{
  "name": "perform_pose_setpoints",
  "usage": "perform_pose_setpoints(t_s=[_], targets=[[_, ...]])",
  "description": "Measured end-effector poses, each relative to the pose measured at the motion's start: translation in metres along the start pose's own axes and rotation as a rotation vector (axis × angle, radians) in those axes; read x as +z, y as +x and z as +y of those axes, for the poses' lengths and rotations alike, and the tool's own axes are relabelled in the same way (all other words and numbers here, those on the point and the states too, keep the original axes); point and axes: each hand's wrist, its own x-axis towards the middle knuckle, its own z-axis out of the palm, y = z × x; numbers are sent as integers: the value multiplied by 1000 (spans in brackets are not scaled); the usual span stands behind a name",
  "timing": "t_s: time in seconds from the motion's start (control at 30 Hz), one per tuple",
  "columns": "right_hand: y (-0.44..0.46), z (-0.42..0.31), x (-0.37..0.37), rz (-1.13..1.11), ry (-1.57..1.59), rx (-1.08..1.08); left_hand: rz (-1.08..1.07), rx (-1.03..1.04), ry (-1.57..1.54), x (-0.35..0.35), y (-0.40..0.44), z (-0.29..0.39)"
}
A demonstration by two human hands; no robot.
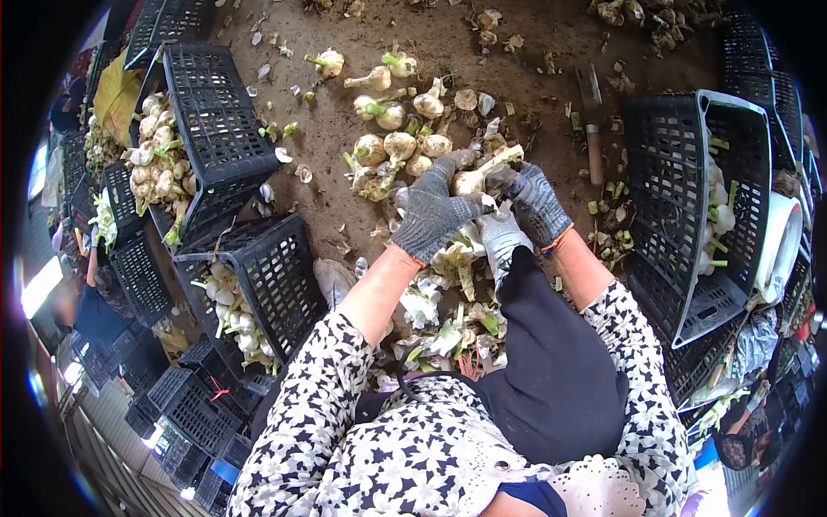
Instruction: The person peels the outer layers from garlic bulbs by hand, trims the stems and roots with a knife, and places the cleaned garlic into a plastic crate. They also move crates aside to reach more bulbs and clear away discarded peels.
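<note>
A garlic bulb [469, 183] with a thick cut stem is held up between my hands. My left hand [438, 207], in a grey knit glove, is closed around the bulb's left side. On the stem side, the fingers of my right hand [536, 207], gloved alike, are closed against the same bulb. Dark fingertips partly hide where they grip. Just beyond my left hand lies a loose group of garlic bulbs [399, 145] on the dirt floor [301, 215]. Trimmed stalks and peelings [452, 332] are scattered below my hands, between my legs.
To the right lies a wooden-handled tool [594, 151] with a flat metal blade. Black plastic crates [220, 103] stand at the left, some holding garlic. Another tilted crate [668, 189] at the right holds bulbs. Another person [99, 310] is at the far left.
</note>
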Motion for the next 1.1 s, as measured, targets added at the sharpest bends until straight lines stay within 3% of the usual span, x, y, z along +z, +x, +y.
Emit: perform_pose_setpoints(t_s=[0.1, 0.13, 0.2, 0.33, 0.43, 0.5, 0.63, 0.7, 0.73, 0.8, 0.83, 0.9, 0.97, 1.03, 1.1], targets=[[5, -10, 1, -72, 560, 678, -13, -51, 6, -3, 0, 2], [3, -8, 3, -74, 562, 679, -25, -93, 35, -4, 0, 1], [-4, 3, 5, -188, 188, 451, -8, -80, 19, -4, -1, -1], [-4, 7, 4, -187, 242, 493, 2, -50, 17, -3, -1, -2], [-2, 3, 0, -237, 506, 649, 5, -43, 26, -4, -2, -2], [-7, 14, 8, -247, 235, 467, -13, -65, 42, -6, -2, -3], [-5, 11, 0, -309, 115, 389, -38, -70, 9, -9, -2, -1], [-6, 12, -3, -233, -326, -98, -49, -98, -34, -9, -2, -1], [-8, 20, -1, -232, -327, -96, -58, -125, -78, -9, -2, -1], [-6, 26, 5, -316, 154, 405, -79, -186, -224, -10, -1, -3], [-8, 26, 2, -315, 155, 405, -100, -246, -368, -11, 0, -4], [11, -14, -17, -312, 517, 465, -150, -328, -467, -18, 2, 1], [9, -1, -12, -289, 550, 506, -202, -409, -567, -19, 3, 4], [8, 5, -8, -267, 584, 546, -128, -186, -180, -17, 2, 4], [6, -1, -5, -138, 788, 755, -65, -100, -101, -10, -2, 2]])
